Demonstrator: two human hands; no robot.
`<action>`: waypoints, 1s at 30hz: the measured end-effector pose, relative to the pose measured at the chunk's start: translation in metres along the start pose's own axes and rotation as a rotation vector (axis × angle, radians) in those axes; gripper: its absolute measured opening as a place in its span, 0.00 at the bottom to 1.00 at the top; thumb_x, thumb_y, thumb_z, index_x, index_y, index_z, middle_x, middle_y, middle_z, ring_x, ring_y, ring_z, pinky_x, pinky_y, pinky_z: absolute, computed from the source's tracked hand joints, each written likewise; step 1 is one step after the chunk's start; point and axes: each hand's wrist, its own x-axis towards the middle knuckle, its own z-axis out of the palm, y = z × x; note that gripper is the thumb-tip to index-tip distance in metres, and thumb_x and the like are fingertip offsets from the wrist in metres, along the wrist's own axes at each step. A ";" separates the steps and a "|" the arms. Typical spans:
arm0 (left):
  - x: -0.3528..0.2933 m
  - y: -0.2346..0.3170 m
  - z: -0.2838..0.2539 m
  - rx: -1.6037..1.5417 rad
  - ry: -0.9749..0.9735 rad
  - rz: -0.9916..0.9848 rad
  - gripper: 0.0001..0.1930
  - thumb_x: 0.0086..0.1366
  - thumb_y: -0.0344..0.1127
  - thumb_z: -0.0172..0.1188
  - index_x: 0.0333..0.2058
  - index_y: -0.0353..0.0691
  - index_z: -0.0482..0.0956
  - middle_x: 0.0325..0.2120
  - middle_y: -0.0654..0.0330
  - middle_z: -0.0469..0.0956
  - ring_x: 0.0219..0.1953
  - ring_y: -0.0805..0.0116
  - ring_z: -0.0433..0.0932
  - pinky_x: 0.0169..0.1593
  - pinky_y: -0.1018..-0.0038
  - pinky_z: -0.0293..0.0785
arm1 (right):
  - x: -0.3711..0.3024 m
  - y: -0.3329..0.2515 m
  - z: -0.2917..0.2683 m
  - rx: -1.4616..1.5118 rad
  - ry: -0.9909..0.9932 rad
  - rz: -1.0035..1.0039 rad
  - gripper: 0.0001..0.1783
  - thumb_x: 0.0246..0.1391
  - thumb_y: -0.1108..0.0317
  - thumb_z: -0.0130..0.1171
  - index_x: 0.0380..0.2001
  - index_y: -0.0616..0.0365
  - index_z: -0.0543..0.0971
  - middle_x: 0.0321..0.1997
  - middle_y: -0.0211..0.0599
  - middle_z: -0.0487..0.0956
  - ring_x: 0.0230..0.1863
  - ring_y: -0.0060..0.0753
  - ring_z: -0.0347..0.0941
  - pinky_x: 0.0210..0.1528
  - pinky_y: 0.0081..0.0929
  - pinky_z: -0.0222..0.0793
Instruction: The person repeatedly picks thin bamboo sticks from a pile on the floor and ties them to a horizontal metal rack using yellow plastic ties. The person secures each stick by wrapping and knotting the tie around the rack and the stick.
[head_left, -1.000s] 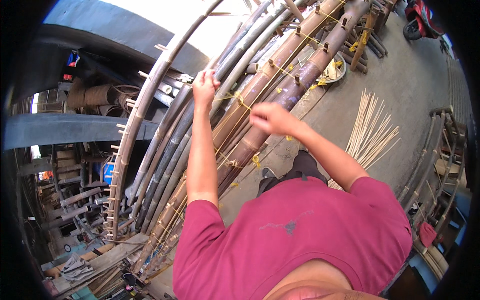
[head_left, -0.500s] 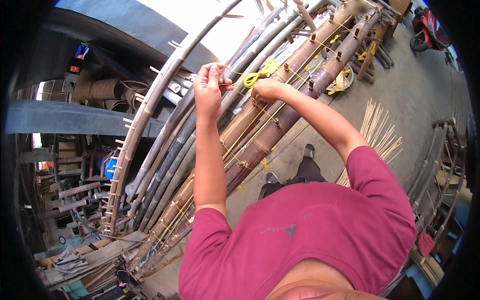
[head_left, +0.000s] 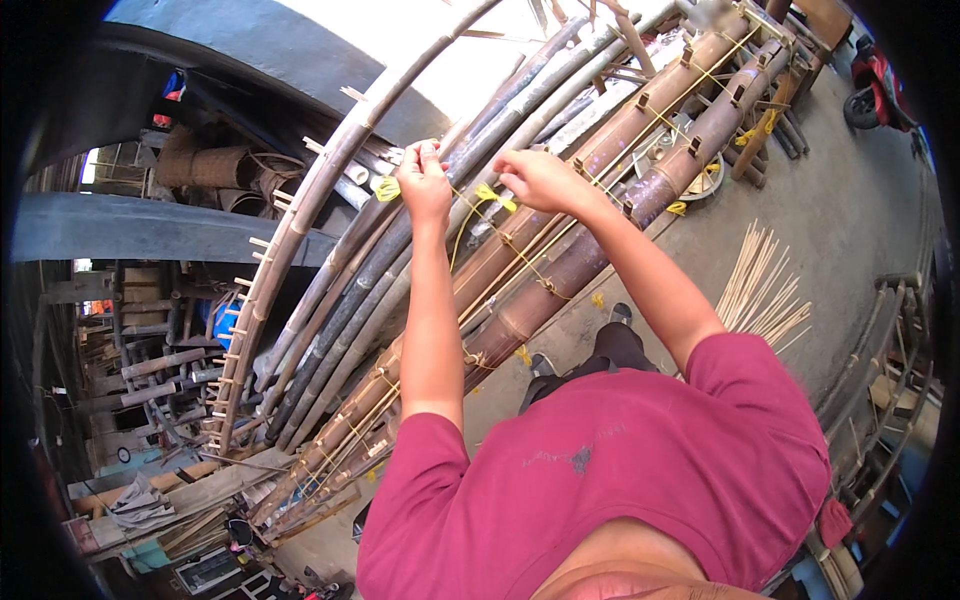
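Note:
My left hand (head_left: 424, 182) is raised above the bamboo poles, its fingers pinched on yellow cord. A bundled end of that yellow cord (head_left: 386, 188) hangs beside it, and a strand drops from the hand toward the poles. To its right my right hand (head_left: 545, 183) hovers with bent fingers, thumb apart from them. Just below its fingertips is a yellow cord bow (head_left: 493, 197). Beneath both hands lie two thick brown bamboo poles (head_left: 530, 285), side by side, with short pegs standing up from them and thin yellow cord lashed across.
Grey and dark poles (head_left: 365, 270) lie beyond the bamboo. A curved pole with pegs (head_left: 285, 235) rises at the left. Thin bamboo sticks (head_left: 760, 285) are spread on the floor at the right, near a round basin (head_left: 700, 180). A red motorbike (head_left: 880, 85) stands far right.
My left hand now has the yellow cord bundle on its left side, away from the right hand. My right hand has lifted off the bamboo pole. The view has shifted slightly.

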 end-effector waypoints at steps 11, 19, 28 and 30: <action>-0.032 -0.150 -0.031 0.313 -0.573 -0.425 0.19 0.68 0.46 0.55 0.41 0.35 0.82 0.33 0.55 0.80 0.34 0.67 0.80 0.28 0.70 0.78 | -0.174 -0.092 0.059 0.961 -0.316 0.221 0.11 0.64 0.63 0.53 0.36 0.61 0.76 0.29 0.28 0.76 0.33 0.20 0.71 0.39 0.25 0.70; -0.162 0.002 -0.178 0.851 -0.377 -0.119 0.15 0.69 0.38 0.46 0.39 0.35 0.80 0.36 0.40 0.80 0.43 0.44 0.80 0.47 0.56 0.75 | -0.261 -0.114 0.206 1.460 -0.484 0.954 0.16 0.62 0.53 0.54 0.45 0.52 0.77 0.31 0.25 0.77 0.33 0.20 0.72 0.40 0.29 0.72; -0.257 -0.082 -0.181 0.733 -0.251 0.097 0.17 0.69 0.42 0.51 0.50 0.38 0.72 0.43 0.48 0.78 0.48 0.48 0.75 0.54 0.60 0.65 | -0.105 -0.240 0.238 1.109 0.255 0.314 0.18 0.66 0.58 0.44 0.38 0.60 0.78 0.31 0.36 0.79 0.36 0.26 0.76 0.48 0.33 0.70; -0.250 -0.081 -0.186 0.603 -0.316 -0.074 0.18 0.72 0.43 0.47 0.50 0.37 0.74 0.41 0.47 0.80 0.47 0.46 0.77 0.49 0.59 0.69 | -0.054 -0.206 0.224 0.727 -0.159 0.059 0.26 0.66 0.50 0.41 0.40 0.60 0.81 0.35 0.44 0.81 0.42 0.33 0.78 0.52 0.33 0.70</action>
